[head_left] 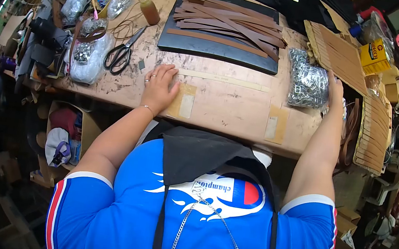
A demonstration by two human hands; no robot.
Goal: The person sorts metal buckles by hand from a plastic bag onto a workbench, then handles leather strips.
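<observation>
My left hand [161, 88] lies flat on the worktable, fingers spread, with its fingertips by the left end of a thin pale strip [225, 80]. At the right, my right hand [335, 92] is closed against the right edge of a clear plastic bag of metal buckles [309, 81]; some of its fingers are hidden. Beyond the strip, a black board [170, 42] carries a loose pile of brown leather strips [228, 20]. One broader strip lies along the board's near side. Black-handled scissors [120, 56] rest left of my left hand.
An open cardboard box [342, 55] stands beside my right hand, with a yellow can [375, 56] behind it. At the left are a bottle of amber liquid [149, 11], plastic bags [89, 62] and coiled cord. Black cloth [301, 4] lies at the back.
</observation>
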